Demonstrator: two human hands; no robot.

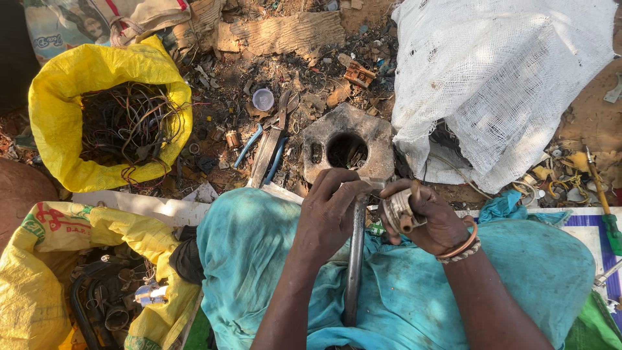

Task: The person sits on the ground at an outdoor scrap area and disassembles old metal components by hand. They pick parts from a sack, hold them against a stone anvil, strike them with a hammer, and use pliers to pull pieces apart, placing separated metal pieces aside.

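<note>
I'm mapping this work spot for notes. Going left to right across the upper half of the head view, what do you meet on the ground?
Yellow sack of tangled wires → small round white cap → blue-handled shears → grey block with a round hole → white mesh sack → green-handled screwdriver.
</note>
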